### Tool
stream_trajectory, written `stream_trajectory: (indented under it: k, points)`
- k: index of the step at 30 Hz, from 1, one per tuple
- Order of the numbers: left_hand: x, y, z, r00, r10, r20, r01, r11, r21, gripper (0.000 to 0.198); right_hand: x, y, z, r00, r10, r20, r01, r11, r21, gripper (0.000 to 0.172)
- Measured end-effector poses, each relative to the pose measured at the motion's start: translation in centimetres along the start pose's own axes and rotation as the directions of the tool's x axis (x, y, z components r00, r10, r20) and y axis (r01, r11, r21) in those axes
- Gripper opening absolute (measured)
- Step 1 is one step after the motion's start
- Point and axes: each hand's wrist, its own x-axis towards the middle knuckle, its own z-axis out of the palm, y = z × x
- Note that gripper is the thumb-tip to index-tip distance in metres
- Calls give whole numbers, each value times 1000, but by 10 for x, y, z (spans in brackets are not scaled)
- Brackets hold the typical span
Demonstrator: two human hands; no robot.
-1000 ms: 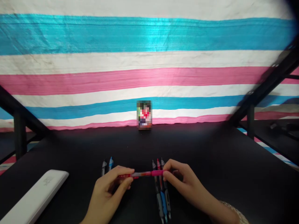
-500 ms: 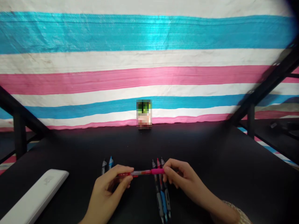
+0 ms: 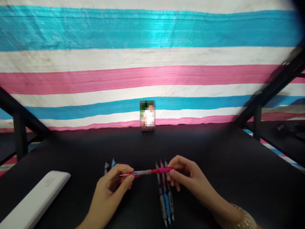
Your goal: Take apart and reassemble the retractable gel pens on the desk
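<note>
A pen with a clear barrel and a pink grip (image 3: 163, 170) is held sideways above the table, between my two hands. My left hand (image 3: 108, 190) pinches its red end between thumb and fingertips. At the pink end, the thumb and forefinger of my right hand (image 3: 188, 176) are closed on the pen near its tip. Below it, side by side, lie a grey-gripped pen (image 3: 162, 203), a blue-gripped pen (image 3: 167, 205) and another grey-gripped pen (image 3: 171, 203). Behind my left hand, a dark pen (image 3: 106, 168) and a light-blue pen (image 3: 113, 163) are partly hidden.
On the left of the black table (image 3: 202, 143) rests a long white box-like object (image 3: 38, 198). A small blurred-out item (image 3: 147, 116) stands at the back edge. Black metal bars (image 3: 257, 98) rise at both sides before a striped sheet (image 3: 152, 76).
My right hand has moved slightly up and right, its fingertips now farther along the pink end. More of that end shows. My left hand keeps its hold. The view has tipped slightly.
</note>
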Motion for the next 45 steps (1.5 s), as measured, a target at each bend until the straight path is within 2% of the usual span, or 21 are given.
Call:
stream_trajectory:
  k: [4,10,19,29,36,42,45]
  points:
    - [0,2,-2,1000,-8,2,8,1000,-6,11,-3,0,-5,994,-36,-104,37,999,9,19]
    - [-1,6,-4,1000,-7,-19,8,1000,13,13,-3,4,-10,960,-107,-257,125,991,55,8]
    - [0,6,-5,998,6,-67,-6,1000,-6,10,-3,1,-10,930,-148,-337,205,969,140,8]
    - [-1,11,-3,993,-20,-113,16,999,-30,10,-5,0,-9,921,-175,-347,228,967,118,9]
    - [0,8,-5,995,5,-96,-4,1000,13,11,-5,2,-10,923,-201,-329,243,966,90,8]
    - [-1,9,-3,995,32,-91,-27,998,60,10,-7,0,-9,945,-202,-257,211,978,7,11]
    - [-1,10,-2,998,41,-51,-36,995,90,7,-9,-3,-3,962,-217,-164,202,974,-107,14]
